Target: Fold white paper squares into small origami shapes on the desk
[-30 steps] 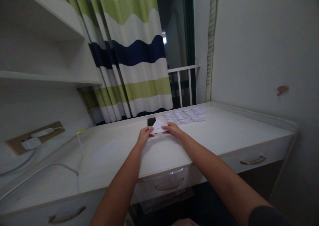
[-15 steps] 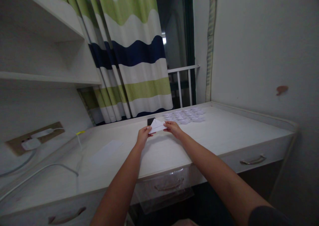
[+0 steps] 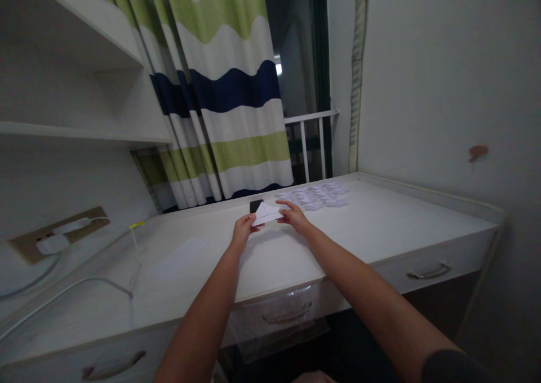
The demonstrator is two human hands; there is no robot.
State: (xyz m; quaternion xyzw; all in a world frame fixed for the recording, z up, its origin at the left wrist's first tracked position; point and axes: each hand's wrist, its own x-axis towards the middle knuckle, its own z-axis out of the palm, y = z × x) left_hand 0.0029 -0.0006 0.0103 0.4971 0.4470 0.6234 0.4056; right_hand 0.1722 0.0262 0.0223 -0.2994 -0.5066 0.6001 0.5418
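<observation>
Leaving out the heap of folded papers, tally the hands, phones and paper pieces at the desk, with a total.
Hands: 2
Folded paper: 1
Flat sheet: 1
Phone: 1
Total: 5

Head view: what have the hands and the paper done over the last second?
The right hand has drawn slightly rightward, its fingers lifting at the paper's far corner. The left hand keeps its grip on the folded white paper. The black phone and the pile of folded papers stayed put.
</observation>
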